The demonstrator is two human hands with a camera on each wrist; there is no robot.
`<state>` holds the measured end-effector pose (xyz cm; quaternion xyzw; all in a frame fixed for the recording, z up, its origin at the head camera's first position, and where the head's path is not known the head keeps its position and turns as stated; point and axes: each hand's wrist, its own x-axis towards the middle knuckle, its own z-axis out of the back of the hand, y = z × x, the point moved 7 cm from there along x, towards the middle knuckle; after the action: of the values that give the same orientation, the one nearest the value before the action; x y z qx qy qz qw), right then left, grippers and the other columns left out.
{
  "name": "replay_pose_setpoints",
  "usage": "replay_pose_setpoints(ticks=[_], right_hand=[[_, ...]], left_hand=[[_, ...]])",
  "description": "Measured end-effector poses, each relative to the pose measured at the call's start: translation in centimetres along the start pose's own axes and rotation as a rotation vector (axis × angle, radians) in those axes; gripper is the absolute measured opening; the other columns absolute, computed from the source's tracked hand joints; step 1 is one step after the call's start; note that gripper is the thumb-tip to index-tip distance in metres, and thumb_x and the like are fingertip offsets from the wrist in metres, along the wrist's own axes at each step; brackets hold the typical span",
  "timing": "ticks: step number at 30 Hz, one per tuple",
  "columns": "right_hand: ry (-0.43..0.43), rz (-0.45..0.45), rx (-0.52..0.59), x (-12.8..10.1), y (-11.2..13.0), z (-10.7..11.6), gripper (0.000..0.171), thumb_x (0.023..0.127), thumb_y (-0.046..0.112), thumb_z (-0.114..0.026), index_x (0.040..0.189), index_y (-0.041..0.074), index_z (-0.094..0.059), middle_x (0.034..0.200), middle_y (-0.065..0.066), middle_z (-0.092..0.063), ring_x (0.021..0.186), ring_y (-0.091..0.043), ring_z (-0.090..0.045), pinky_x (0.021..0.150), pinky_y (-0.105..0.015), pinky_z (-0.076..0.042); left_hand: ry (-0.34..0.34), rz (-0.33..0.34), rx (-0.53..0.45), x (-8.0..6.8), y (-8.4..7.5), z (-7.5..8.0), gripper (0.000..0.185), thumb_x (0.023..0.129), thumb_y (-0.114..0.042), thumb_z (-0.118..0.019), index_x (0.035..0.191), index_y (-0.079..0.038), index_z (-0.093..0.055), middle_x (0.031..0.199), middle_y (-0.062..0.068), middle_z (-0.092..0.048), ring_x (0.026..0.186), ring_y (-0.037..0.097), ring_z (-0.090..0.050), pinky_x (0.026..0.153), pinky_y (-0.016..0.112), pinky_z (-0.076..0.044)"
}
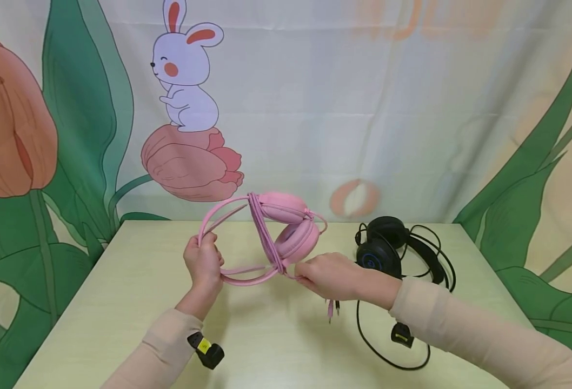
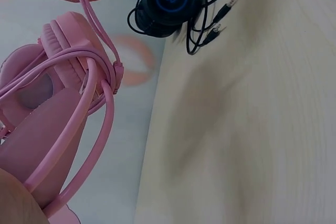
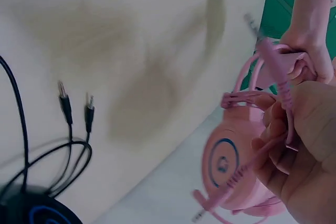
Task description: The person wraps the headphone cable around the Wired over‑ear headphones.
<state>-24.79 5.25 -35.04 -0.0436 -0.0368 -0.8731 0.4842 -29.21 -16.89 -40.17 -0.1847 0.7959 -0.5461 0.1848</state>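
A pink headset [image 1: 286, 208] is held up above the table, its cable wound around the ear cups and headband. My left hand [image 1: 203, 262] grips the headband at its left side. My right hand [image 1: 332, 275] pinches the loose end of the pink cable [image 2: 90, 14], just right of the lower ear cup. In the right wrist view, pink audio plugs [image 3: 275, 69] stick out from between the right hand's fingers, slightly blurred. The headband's far side is partly hidden by the left hand.
A black headset [image 1: 378, 256] lies on the right of the pale table [image 1: 135, 324], partly behind my right forearm. Its black cable [image 1: 403, 368] loops toward the front, and two black plugs [image 3: 65, 109] lie nearby. A printed curtain [image 1: 296, 108] hangs behind the table.
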Motion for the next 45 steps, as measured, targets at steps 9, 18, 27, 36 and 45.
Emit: replay_pose_setpoints(ticks=[9, 18, 27, 36, 45], right_hand=[[-0.212, 0.256, -0.4, 0.8, 2.6, 2.6, 0.007, 0.085, 0.027, -0.064, 0.084, 0.02, -0.062, 0.078, 0.011, -0.064, 0.066, -0.009, -0.052, 0.052, -0.019, -0.04], [-0.214, 0.42, -0.572, 1.0, 2.7, 3.6, 0.015, 0.083, 0.014, -0.063, 0.096, 0.016, -0.057, 0.086, 0.007, -0.06, 0.083, -0.014, -0.053, 0.077, -0.026, -0.044], [-0.235, 0.558, -0.776, 1.1, 2.6, 3.6, 0.008, 0.088, 0.016, -0.056, 0.096, 0.018, -0.058, 0.093, 0.008, -0.062, 0.085, -0.011, -0.054, 0.067, -0.022, -0.038], [-0.194, 0.571, -0.852, 1.2, 2.1, 3.1, 0.01, 0.092, 0.026, -0.051, 0.097, 0.017, -0.053, 0.098, 0.009, -0.063, 0.088, -0.012, -0.053, 0.07, -0.023, -0.037], [-0.328, 0.553, -0.939, 0.8, 1.8, 2.9, 0.002, 0.091, 0.022, -0.053, 0.092, 0.02, -0.053, 0.091, 0.011, -0.061, 0.083, -0.01, -0.051, 0.068, -0.023, -0.034]], left_hand=[[0.085, 0.062, 0.054, -0.9, 0.4, -0.5, 0.005, 0.084, -0.007, -0.047, 0.082, -0.007, -0.043, 0.046, -0.008, -0.033, 0.034, 0.002, -0.03, 0.035, 0.016, -0.024], [0.212, 0.065, 0.042, -0.9, 1.1, -1.4, 0.01, 0.084, -0.008, -0.046, 0.078, -0.008, -0.038, 0.046, -0.009, -0.031, 0.035, 0.002, -0.026, 0.036, 0.016, -0.02], [0.362, 0.118, 0.096, -2.3, 1.0, -2.6, 0.015, 0.083, -0.005, -0.046, 0.073, -0.008, -0.035, 0.044, -0.006, -0.03, 0.036, 0.005, -0.023, 0.036, 0.019, -0.018], [0.402, 0.173, 0.071, -2.9, 1.4, -2.9, 0.014, 0.081, -0.005, -0.045, 0.071, -0.009, -0.035, 0.045, -0.006, -0.029, 0.036, 0.005, -0.022, 0.037, 0.018, -0.018], [0.431, 0.22, -0.001, -4.0, 1.5, -3.3, 0.021, 0.082, -0.005, -0.042, 0.066, -0.012, -0.032, 0.044, -0.007, -0.026, 0.036, 0.004, -0.022, 0.037, 0.019, -0.016]])
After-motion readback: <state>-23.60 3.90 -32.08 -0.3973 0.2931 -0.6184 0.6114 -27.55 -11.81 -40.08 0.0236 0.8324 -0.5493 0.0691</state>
